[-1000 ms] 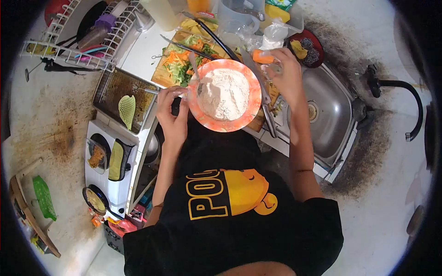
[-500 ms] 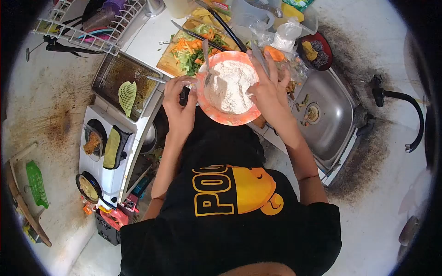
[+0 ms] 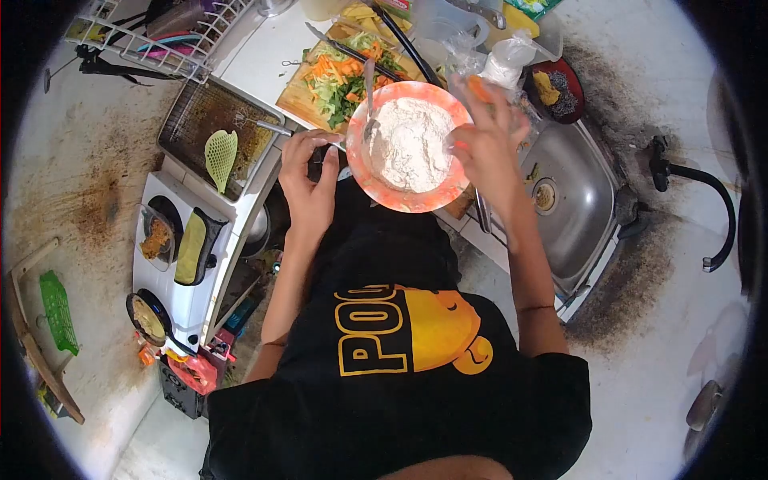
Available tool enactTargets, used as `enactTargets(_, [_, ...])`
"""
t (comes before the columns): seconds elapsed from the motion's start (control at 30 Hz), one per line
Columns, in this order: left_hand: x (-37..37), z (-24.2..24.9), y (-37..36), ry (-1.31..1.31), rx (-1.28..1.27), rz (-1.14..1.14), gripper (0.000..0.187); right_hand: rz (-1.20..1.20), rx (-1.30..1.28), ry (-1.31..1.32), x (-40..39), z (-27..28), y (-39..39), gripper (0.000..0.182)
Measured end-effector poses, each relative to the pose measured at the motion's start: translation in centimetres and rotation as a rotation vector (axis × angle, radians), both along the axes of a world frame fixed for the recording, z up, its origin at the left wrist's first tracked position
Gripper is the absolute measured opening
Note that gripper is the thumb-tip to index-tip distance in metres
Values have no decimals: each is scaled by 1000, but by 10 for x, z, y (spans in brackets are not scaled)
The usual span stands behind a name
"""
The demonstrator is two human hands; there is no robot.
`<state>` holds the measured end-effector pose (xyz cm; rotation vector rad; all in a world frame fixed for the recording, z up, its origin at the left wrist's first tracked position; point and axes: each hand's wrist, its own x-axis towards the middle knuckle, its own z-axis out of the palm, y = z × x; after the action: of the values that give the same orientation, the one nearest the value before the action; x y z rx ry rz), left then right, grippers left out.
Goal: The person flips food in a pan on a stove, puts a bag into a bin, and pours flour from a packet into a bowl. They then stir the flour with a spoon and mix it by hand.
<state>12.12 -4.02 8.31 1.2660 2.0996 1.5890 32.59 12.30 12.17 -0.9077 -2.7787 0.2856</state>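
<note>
An orange-and-white bowl (image 3: 390, 197) of white flour (image 3: 412, 144) sits in front of me, with a metal spoon (image 3: 370, 92) leaning inside its left edge. My left hand (image 3: 308, 184) is just left of the bowl, thumb apart from the bent fingers, nothing seen in it. Over the bowl's right rim is my right hand (image 3: 492, 152); its thumb side is at the flour and its fingers are smeared by motion. Below that hand shows a narrow metal piece (image 3: 482, 212), whose kind I cannot make out.
A cutting board (image 3: 298, 98) carries shredded vegetables (image 3: 344, 80) and black-handled tongs (image 3: 406, 44). The sink (image 3: 584, 200) is at right, near a bag of white powder (image 3: 506, 62) and a red bowl (image 3: 578, 102). A tray with a green slotted turner (image 3: 221, 160) and a stove (image 3: 164, 192) are left.
The bowl has shifted slightly right in view, leaving a gap from my left hand. My right hand has moved right, its fingers drawing in from a spread pose.
</note>
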Motion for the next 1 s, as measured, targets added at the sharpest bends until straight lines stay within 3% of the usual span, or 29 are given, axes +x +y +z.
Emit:
enactTargets(0.23, [-1,1,3,-15,4,-18,15,-241,25,300,20,-9,37,12])
enactTargets(0.43, [0,-5,7,-33,27,-27,16,-509,71,127,21,-56,69,16])
enactTargets(0.57, [-5,-6,10,-14,11,-81,16,-475,134,33,16,-66,71,18])
enactTargets(0.9, [-2,-4,20,-39,-1,-149,15,-558,142,167,7,-31,56,20])
enactTargets(1.0, [-1,-6,21,-95,16,-184,14,-547,22,121,11,-31,62,19])
